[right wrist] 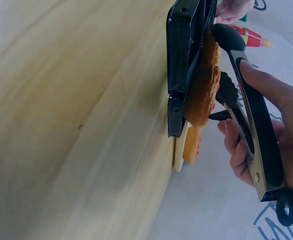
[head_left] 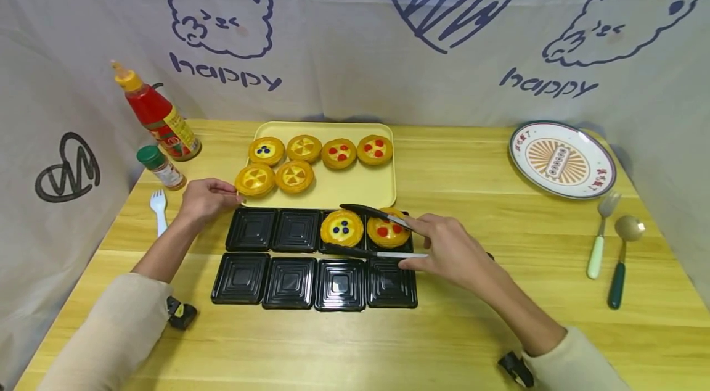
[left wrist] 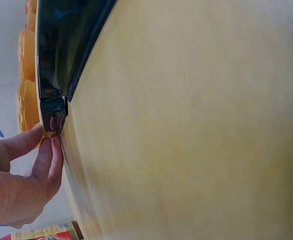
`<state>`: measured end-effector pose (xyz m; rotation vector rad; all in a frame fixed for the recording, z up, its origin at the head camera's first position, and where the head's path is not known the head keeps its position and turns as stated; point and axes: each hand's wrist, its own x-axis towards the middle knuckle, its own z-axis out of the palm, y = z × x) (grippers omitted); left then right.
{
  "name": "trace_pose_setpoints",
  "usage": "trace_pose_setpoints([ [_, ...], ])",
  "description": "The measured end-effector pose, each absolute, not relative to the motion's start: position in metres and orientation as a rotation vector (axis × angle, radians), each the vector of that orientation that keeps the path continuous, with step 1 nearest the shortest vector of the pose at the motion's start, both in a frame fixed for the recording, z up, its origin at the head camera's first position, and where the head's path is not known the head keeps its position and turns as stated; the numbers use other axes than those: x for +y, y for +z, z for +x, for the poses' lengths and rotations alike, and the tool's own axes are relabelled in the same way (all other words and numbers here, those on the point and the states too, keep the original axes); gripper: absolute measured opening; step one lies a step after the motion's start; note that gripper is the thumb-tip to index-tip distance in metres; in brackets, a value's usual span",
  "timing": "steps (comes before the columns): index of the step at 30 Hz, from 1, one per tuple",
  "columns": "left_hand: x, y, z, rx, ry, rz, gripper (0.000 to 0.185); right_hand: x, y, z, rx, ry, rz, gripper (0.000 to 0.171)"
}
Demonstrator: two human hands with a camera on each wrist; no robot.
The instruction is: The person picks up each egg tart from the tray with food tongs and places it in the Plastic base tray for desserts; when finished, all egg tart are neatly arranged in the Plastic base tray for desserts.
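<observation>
My right hand holds black-and-silver tongs, with the thumb on one arm and fingers round the other. The tongs' spread black ends lie at the far and near sides of a blueberry egg tart, which sits in a compartment of the black tray. A strawberry tart fills the compartment to its right, partly behind the tongs. At the near left corner of the yellow tray, my left hand pinches the edge between thumb and fingers. Several tarts lie on that yellow tray.
A ketchup bottle, a green-capped spice jar and a pale blue fork are at the left. On the right are a patterned plate, a fork and a spoon. A cloth wall hangs behind the table.
</observation>
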<state>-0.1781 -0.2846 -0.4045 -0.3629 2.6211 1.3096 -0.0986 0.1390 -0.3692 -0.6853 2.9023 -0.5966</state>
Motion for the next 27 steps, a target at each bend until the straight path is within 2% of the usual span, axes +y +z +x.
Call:
trace_pose_setpoints([
  [7,-0.285,-0.403,-0.179,2.626,1.305,-0.369,0.034,0.132,-0.356,-0.104,2.851,-0.627,-0.662,0.09],
  [16,-0.287,-0.404,-0.177,2.619,1.308,-0.362,0.034,0.086,-0.348,-0.138,2.857,-0.641,-0.592,0.085],
  [27,-0.284,-0.404,-0.178,2.637,1.287,-0.371,0.034,0.049,-0.364,-0.18,2.828,-0.573,-0.498,0.074],
])
